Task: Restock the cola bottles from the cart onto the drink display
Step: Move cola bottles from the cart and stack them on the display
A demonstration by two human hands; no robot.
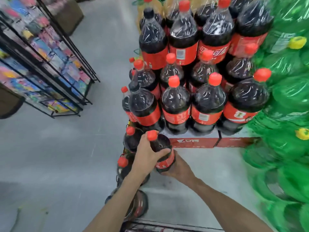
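Both hands are gripping one cola bottle (pixel 163 152) w/ red cap, low at centre of view. Left hand (pixel 148 154) is wrapping round the shoulder of the bottle from the 9 o'clock side, thumb up by the cap, fingers curling over the top of the red label. Right hand (pixel 175 168) is cupping the bottom part from 4 o'clock, fingers curling under the base. Bottle is tilting a bit, cap toward 11 o'clock, & is sitting just in front of the drink display's red base (pixel 215 142).

At 12 o'clock from the grip, the stacked cola bottles (pixel 207 104) are standing in rows on that base, a higher tier behind them. At 9 o'clock of the held bottle, more cola bottles (pixel 132 139) are standing in a column along the stack's left edge, close to the left hand. At 3 o'clock, green bottles w/ yellow caps (pixel 287 101) are filling the right side. At 10 o'clock, well apart across the grey floor (pixel 50 148), a black wire rack (pixel 50 67) is holding colourful packets. At 6 o'clock, a shoe (pixel 138 205) is showing below the left forearm; blurred.
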